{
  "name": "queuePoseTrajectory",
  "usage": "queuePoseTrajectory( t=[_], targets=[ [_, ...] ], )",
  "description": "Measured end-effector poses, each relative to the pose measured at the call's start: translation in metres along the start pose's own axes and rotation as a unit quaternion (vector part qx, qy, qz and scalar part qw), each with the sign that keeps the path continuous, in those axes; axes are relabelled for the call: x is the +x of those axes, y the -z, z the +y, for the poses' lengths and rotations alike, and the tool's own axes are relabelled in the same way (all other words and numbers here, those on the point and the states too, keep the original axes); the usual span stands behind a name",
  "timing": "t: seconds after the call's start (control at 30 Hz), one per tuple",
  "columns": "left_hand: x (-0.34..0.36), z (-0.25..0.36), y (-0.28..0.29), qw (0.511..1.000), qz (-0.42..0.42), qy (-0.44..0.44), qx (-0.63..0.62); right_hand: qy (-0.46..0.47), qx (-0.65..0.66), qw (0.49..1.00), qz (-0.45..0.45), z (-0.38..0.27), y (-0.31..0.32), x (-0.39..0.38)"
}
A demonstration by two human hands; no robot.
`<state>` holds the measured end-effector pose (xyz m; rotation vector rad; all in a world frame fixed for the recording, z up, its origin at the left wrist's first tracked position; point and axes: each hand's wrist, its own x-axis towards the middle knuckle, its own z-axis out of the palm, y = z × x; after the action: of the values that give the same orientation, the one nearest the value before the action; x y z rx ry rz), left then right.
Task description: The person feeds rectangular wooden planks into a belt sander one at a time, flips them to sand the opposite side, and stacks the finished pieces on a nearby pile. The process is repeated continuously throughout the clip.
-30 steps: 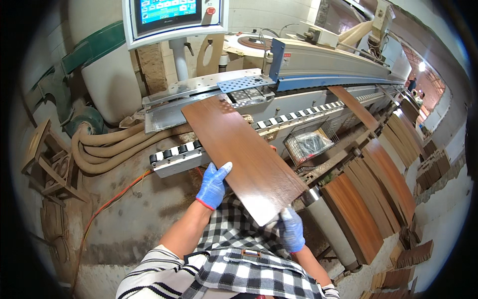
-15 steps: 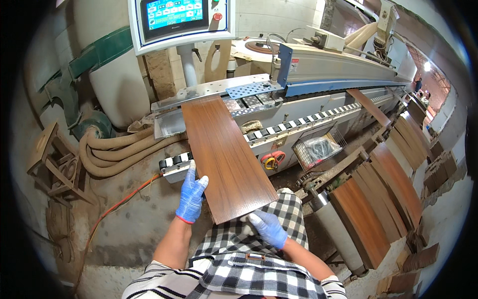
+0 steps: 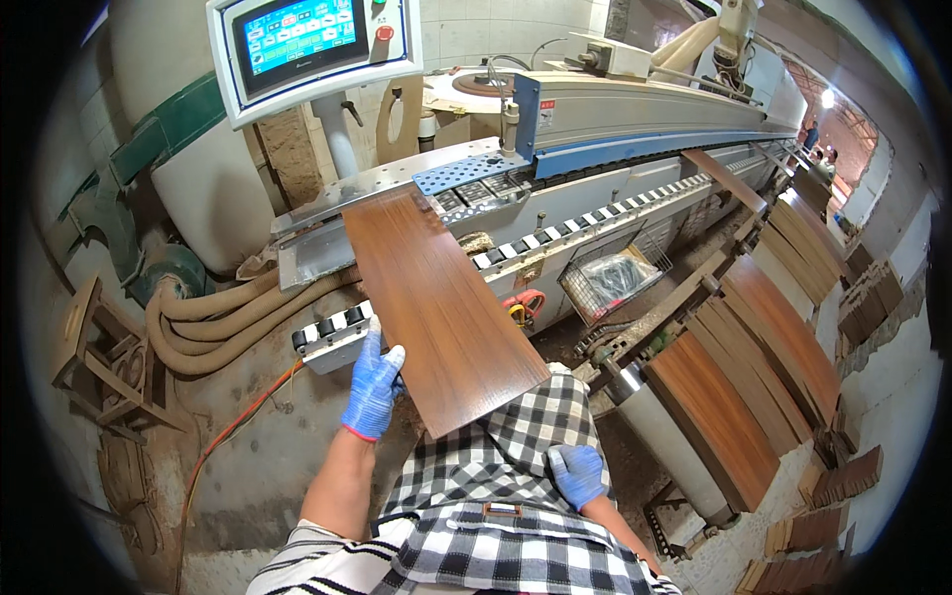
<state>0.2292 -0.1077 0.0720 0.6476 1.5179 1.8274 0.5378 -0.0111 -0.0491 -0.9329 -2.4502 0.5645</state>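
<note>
A brown wood-grain board (image 3: 441,307) slants across the middle, its far end on the machine's infeed table and its near end above my lap. My left hand (image 3: 371,387), in a blue glove with pale fingertips, grips the board's left edge. The thumb lies on the top face, and part of the fingers is hidden. My right hand (image 3: 577,474), gloved alike, is off the board and close to the checked apron (image 3: 466,531) over my lap. Its fingers are curled in, with nothing visible in them.
The long machine (image 3: 654,124) has a roller rail (image 3: 570,233) along its front and a control screen (image 3: 302,38) at upper left. At right, boards (image 3: 709,421) lie by a metal roller (image 3: 669,461). Hoses (image 3: 218,317) and a wooden stool (image 3: 109,362) stand left.
My right hand has left the board's near edge and moved right, down by my lap. My left hand keeps its grip on the board. The view has shifted, so the machine appears further left.
</note>
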Motion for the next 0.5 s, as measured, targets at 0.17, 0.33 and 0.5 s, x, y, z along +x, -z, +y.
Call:
queuePoseTrajectory(
  t=[0.17, 0.33, 0.5],
  targets=[
    [0.023, -0.022, -0.020, 0.999, -0.022, -0.035, -0.028, -0.002, 0.005, 1.000, -0.011, 0.010, -0.006, -0.003],
    [0.041, -0.027, -0.055, 0.997, -0.054, -0.001, -0.052, -0.015, 0.007, 1.000, -0.013, 0.014, -0.008, -0.006],
    [0.058, -0.036, -0.094, 0.997, -0.037, 0.000, -0.065, -0.028, 0.044, 0.998, -0.019, 0.008, 0.001, -0.002]
  ],
)
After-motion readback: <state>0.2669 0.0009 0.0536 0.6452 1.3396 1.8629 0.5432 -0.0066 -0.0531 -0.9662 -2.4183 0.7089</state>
